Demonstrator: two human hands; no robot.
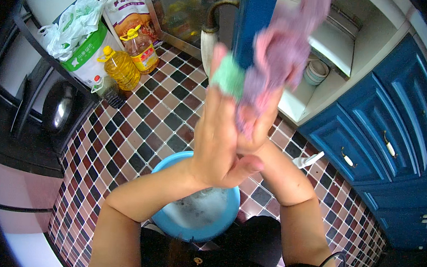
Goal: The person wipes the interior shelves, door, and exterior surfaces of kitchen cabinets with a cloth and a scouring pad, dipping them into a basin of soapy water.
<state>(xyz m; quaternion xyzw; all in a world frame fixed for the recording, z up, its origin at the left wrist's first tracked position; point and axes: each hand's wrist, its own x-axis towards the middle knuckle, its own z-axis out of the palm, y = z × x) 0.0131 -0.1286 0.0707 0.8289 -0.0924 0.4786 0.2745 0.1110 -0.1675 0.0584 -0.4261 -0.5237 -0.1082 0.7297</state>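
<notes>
Both my hands are raised close to the camera, beside a blue cabinet door (255, 22). A pink and purple cloth (279, 56), blurred, is in my right hand (261, 118) and runs upward out of view. My left hand (215, 133) is in front of the right one, its palm side against the cloth and right hand, fingers pointing up. A green piece of cloth (228, 76) shows at its fingertips; whether it is part of the same cloth I cannot tell. Below, a light blue basin (231, 214) with foamy water (200, 207) stands on the tiled floor.
At the left stand oil bottles (122, 70), a dark bottle (111, 93) and bags (73, 28). An open cabinet with stacked bowls (316, 72) and blue drawers (351, 144) line the right. A white object (309, 160) lies near the drawers.
</notes>
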